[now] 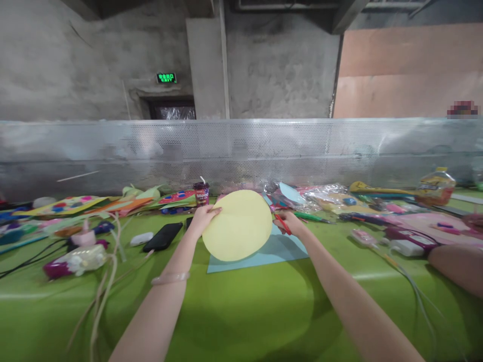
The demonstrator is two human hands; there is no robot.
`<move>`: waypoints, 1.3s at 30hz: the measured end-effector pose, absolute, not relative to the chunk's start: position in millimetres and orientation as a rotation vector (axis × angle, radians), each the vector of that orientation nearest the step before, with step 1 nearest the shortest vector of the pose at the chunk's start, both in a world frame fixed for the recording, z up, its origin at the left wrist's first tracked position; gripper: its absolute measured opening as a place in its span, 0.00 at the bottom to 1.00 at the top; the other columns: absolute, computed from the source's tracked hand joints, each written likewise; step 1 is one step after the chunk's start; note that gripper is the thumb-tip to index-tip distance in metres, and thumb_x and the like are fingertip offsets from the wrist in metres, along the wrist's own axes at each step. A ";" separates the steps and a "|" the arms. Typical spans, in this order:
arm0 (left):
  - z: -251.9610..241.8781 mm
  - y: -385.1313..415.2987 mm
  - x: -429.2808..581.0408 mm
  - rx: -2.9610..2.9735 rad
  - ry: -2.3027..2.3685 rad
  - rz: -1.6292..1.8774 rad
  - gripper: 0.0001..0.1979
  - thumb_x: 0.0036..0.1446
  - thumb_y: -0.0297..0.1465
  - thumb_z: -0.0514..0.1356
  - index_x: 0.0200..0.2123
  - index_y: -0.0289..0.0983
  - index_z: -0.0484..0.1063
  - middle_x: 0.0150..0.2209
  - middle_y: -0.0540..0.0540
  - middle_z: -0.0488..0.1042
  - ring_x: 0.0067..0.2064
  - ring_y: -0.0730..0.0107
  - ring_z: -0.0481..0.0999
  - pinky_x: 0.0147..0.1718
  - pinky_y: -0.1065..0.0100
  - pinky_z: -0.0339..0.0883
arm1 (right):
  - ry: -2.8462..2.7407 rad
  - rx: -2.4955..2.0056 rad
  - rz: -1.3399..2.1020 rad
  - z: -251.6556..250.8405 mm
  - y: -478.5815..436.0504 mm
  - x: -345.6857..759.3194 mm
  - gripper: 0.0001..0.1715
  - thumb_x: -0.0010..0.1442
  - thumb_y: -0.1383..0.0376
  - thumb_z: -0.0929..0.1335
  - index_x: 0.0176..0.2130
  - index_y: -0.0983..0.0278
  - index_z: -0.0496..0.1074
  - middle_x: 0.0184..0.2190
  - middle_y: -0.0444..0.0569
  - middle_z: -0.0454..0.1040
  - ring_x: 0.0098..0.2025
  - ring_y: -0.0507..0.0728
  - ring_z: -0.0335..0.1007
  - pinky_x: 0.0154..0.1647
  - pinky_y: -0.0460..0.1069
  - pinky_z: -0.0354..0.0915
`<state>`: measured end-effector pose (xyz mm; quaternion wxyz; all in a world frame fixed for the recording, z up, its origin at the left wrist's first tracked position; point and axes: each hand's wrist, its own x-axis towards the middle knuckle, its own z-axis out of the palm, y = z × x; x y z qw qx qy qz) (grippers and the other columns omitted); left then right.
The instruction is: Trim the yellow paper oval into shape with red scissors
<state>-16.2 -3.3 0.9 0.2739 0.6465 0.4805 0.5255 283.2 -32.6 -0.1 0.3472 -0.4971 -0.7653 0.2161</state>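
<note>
My left hand [203, 217] pinches the left edge of a pale yellow paper disc [238, 224] and holds it up, tilted toward me, above a light blue sheet [277, 250] lying on the green table [241, 306]. At the disc's right edge, my right hand [292, 222] is closed on red-handled scissors [283, 224]. The blades are hidden behind the disc.
A black phone [163, 236] and a dark cup [201, 193] lie left of the disc. Coloured paper shapes, bags and craft tools crowd the table's far edge. Another person's forearm [456, 264] rests at the right. Cords trail at the left. A perforated metal barrier [241, 146] runs behind the table.
</note>
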 end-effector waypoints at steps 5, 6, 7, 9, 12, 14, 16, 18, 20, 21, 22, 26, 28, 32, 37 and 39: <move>0.8 -3.5 -16.6 1.734 1.286 1.415 0.21 0.39 0.42 0.59 0.32 0.31 0.73 0.26 0.43 0.75 0.25 0.65 0.72 0.23 0.69 0.63 | -1.972 -1.315 0.558 0.5 -33.4 283.2 0.13 0.47 0.63 0.61 0.16 0.66 0.59 0.11 0.44 0.64 0.13 0.48 0.57 0.15 0.43 0.54; 0.7 -3.4 -16.7 1.732 1.285 1.412 0.21 0.39 0.42 0.59 0.32 0.31 0.73 0.26 0.43 0.75 0.25 0.65 0.72 0.23 0.69 0.63 | -1.969 -1.318 0.558 0.1 -33.0 283.3 0.13 0.47 0.63 0.61 0.16 0.66 0.59 0.11 0.45 0.64 0.14 0.48 0.57 0.15 0.43 0.54; 0.6 -3.4 -16.8 1.729 1.285 1.407 0.21 0.39 0.42 0.59 0.31 0.31 0.73 0.26 0.43 0.75 0.25 0.65 0.72 0.23 0.69 0.63 | -1.967 -1.319 0.560 -0.3 -32.5 283.5 0.13 0.47 0.63 0.61 0.16 0.66 0.59 0.11 0.45 0.64 0.14 0.48 0.57 0.15 0.43 0.54; 0.5 -3.6 -17.0 1.725 1.284 1.395 0.20 0.39 0.42 0.59 0.31 0.32 0.73 0.26 0.43 0.75 0.25 0.65 0.72 0.23 0.69 0.63 | -1.963 -1.315 0.567 -1.2 -31.2 283.7 0.13 0.47 0.62 0.61 0.16 0.66 0.59 0.12 0.45 0.64 0.14 0.48 0.57 0.15 0.43 0.54; 0.5 -4.3 -17.1 1.717 1.285 1.376 0.19 0.39 0.42 0.59 0.31 0.32 0.73 0.26 0.43 0.75 0.25 0.65 0.72 0.22 0.69 0.63 | -1.961 -1.301 0.585 -2.0 -29.8 283.4 0.13 0.48 0.62 0.61 0.17 0.66 0.59 0.12 0.44 0.63 0.15 0.48 0.57 0.16 0.42 0.54; 0.6 -4.9 -16.8 1.713 1.286 1.362 0.19 0.39 0.41 0.59 0.31 0.32 0.73 0.26 0.43 0.75 0.24 0.65 0.72 0.22 0.69 0.63 | -1.966 -1.296 0.600 -2.2 -29.7 283.1 0.13 0.47 0.62 0.61 0.17 0.66 0.59 0.13 0.43 0.62 0.15 0.47 0.57 0.15 0.42 0.53; 0.7 -5.5 -16.2 1.712 1.287 1.352 0.18 0.39 0.41 0.59 0.30 0.32 0.73 0.25 0.43 0.75 0.24 0.66 0.72 0.22 0.69 0.63 | -1.976 -1.296 0.616 -2.4 -29.8 283.0 0.12 0.47 0.61 0.61 0.18 0.66 0.59 0.13 0.43 0.63 0.15 0.47 0.57 0.15 0.42 0.53; 1.2 -6.1 -15.7 1.711 1.292 1.349 0.18 0.39 0.41 0.59 0.29 0.32 0.72 0.25 0.43 0.74 0.23 0.66 0.72 0.21 0.69 0.63 | -1.984 -1.301 0.627 -2.9 -29.7 283.1 0.12 0.46 0.61 0.62 0.18 0.66 0.60 0.13 0.43 0.63 0.15 0.47 0.56 0.15 0.42 0.53; 1.9 -6.7 -15.2 1.710 1.299 1.345 0.18 0.39 0.42 0.59 0.29 0.32 0.72 0.25 0.44 0.74 0.23 0.66 0.72 0.21 0.69 0.63 | -1.988 -1.309 0.632 -3.5 -29.3 283.3 0.11 0.46 0.61 0.62 0.19 0.66 0.60 0.13 0.43 0.63 0.16 0.47 0.56 0.15 0.42 0.53; 2.3 -7.1 -15.0 1.710 1.303 1.343 0.18 0.39 0.42 0.59 0.29 0.32 0.72 0.25 0.44 0.74 0.23 0.66 0.72 0.21 0.69 0.63 | -1.989 -1.313 0.632 -3.7 -29.2 283.4 0.11 0.46 0.61 0.61 0.19 0.66 0.60 0.13 0.43 0.63 0.16 0.47 0.57 0.15 0.42 0.53; 2.7 -7.6 -14.9 1.710 1.306 1.341 0.18 0.39 0.41 0.59 0.29 0.32 0.72 0.25 0.44 0.74 0.23 0.66 0.72 0.21 0.69 0.63 | -1.989 -1.316 0.631 -3.7 -29.2 283.3 0.11 0.46 0.61 0.61 0.19 0.66 0.60 0.13 0.43 0.63 0.16 0.47 0.57 0.15 0.42 0.54; 4.2 -10.1 -14.5 1.715 1.317 1.334 0.18 0.40 0.41 0.59 0.29 0.32 0.72 0.25 0.43 0.74 0.24 0.66 0.72 0.21 0.70 0.63 | -1.992 -1.321 0.619 -2.1 -31.3 282.1 0.11 0.47 0.62 0.61 0.19 0.67 0.60 0.13 0.43 0.63 0.16 0.48 0.57 0.16 0.42 0.54; 4.8 -11.2 -14.2 1.721 1.325 1.332 0.18 0.39 0.41 0.59 0.28 0.32 0.72 0.25 0.44 0.74 0.23 0.66 0.71 0.21 0.70 0.63 | -1.995 -1.324 0.612 -0.6 -33.2 281.1 0.11 0.47 0.62 0.61 0.19 0.66 0.60 0.13 0.43 0.63 0.16 0.48 0.57 0.15 0.42 0.54; 5.6 -12.1 -13.7 1.738 1.340 1.334 0.18 0.39 0.42 0.59 0.27 0.32 0.72 0.24 0.44 0.74 0.23 0.67 0.71 0.21 0.70 0.62 | -1.992 -1.333 0.591 2.1 -36.9 279.1 0.11 0.47 0.62 0.61 0.19 0.66 0.61 0.13 0.43 0.63 0.16 0.48 0.57 0.16 0.42 0.54; 4.7 -10.9 -14.4 1.763 1.356 1.342 0.17 0.39 0.42 0.59 0.26 0.32 0.72 0.23 0.45 0.73 0.22 0.67 0.70 0.20 0.70 0.61 | -1.988 -1.341 0.563 4.7 -40.4 277.3 0.12 0.47 0.62 0.61 0.18 0.66 0.59 0.12 0.44 0.63 0.15 0.48 0.57 0.15 0.42 0.54; 3.9 -10.0 -14.8 1.769 1.359 1.341 0.17 0.39 0.42 0.58 0.26 0.32 0.72 0.23 0.46 0.74 0.23 0.67 0.71 0.21 0.70 0.61 | -1.987 -1.346 0.556 5.5 -41.1 276.9 0.12 0.47 0.62 0.61 0.17 0.66 0.59 0.12 0.44 0.63 0.15 0.48 0.57 0.15 0.42 0.54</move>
